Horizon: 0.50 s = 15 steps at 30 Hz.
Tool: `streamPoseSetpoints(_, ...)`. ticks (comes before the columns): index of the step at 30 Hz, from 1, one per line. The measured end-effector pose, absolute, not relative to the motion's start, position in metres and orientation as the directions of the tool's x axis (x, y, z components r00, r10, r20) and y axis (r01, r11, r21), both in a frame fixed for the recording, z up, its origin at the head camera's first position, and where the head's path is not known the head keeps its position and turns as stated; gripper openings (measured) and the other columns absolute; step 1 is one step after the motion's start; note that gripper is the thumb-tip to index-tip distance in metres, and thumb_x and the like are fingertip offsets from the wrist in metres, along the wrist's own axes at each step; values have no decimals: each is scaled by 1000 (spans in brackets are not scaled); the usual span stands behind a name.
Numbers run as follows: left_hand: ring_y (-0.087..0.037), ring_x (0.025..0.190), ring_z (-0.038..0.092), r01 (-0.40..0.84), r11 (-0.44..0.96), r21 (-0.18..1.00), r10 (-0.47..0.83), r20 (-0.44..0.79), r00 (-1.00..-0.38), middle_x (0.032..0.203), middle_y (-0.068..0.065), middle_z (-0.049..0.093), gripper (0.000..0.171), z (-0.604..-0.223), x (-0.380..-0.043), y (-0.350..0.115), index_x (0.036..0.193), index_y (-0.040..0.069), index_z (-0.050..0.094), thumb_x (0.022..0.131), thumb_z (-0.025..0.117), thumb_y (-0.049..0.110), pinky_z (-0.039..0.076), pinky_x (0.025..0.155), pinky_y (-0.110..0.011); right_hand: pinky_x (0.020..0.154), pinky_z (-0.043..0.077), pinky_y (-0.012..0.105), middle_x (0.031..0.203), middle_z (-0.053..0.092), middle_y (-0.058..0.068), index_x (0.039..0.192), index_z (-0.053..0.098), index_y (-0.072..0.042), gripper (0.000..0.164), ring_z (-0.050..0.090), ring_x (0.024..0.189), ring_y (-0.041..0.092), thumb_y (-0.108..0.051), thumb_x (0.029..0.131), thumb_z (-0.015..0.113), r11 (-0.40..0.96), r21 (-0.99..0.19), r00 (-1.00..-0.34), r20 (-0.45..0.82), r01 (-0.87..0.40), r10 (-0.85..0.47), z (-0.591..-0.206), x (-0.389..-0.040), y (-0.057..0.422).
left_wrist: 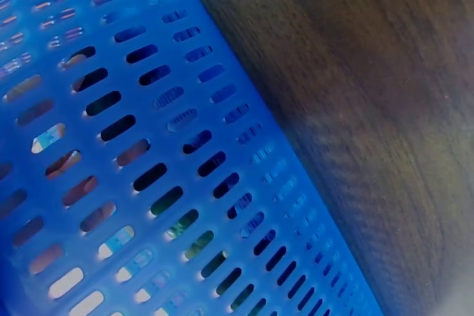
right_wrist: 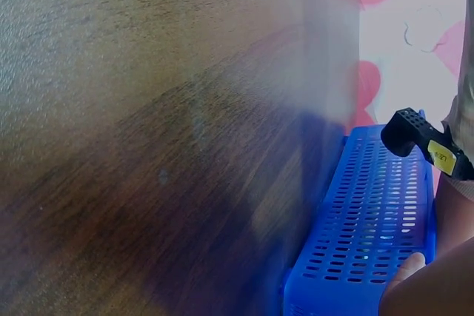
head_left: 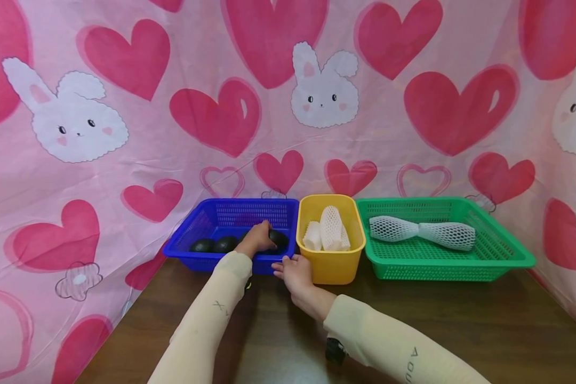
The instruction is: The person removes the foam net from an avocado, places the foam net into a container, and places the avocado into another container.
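Observation:
In the head view my left hand [head_left: 257, 238] reaches into the blue basket [head_left: 192, 255] and grips a dark avocado [head_left: 280, 240] at its right end, fingers and thumb curled about it. More dark avocados [head_left: 226, 244] lie along the basket's front side, one partly hidden by the hand. My right hand [head_left: 296, 274] is at the basket's front right corner, fingers relaxed and touching the front side near the rim. Its thumb shows against the perforated wall in the right wrist view. The left wrist view shows only the blue basket wall [left_wrist: 170, 175] and tabletop.
A yellow bin [head_left: 333, 266] with white foam net sleeves [head_left: 332, 226] stands right of the blue basket. Beyond it, a green basket [head_left: 441, 272] holds two white foam-netted shapes [head_left: 446, 235] end to end. All stand on a brown wooden table [head_left: 413, 314] before a heart-patterned cloth.

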<state>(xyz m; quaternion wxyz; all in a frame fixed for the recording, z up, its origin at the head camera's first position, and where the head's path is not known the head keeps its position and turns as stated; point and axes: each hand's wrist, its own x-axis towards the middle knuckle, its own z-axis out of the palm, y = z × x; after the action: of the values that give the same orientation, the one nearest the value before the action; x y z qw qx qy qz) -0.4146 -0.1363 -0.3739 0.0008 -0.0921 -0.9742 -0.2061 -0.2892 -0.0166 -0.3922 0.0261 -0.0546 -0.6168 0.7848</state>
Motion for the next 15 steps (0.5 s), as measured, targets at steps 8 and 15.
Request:
streamPoseSetpoints(8,-33,102,60,171,913,371,168,41,-985,112,-20,63,54,-370,-414,-139,117,-2,56,75,84,15,46,94,-46,74,56,34,101,66,28,124,41,18,29,69,90,33,-1,102,44,-241,-969,-992,-82,56,96,-390,-289,-15)
streamPoseSetpoints(15,-34,108,58,161,921,355,149,59,-987,118,-20,62,60,-367,-416,-141,125,-2,56,75,84,19,46,94,-47,75,56,34,103,66,28,126,41,18,31,69,89,32,-2,102,45,-244,-968,-992,-89,64,91,-389,-288,-14)
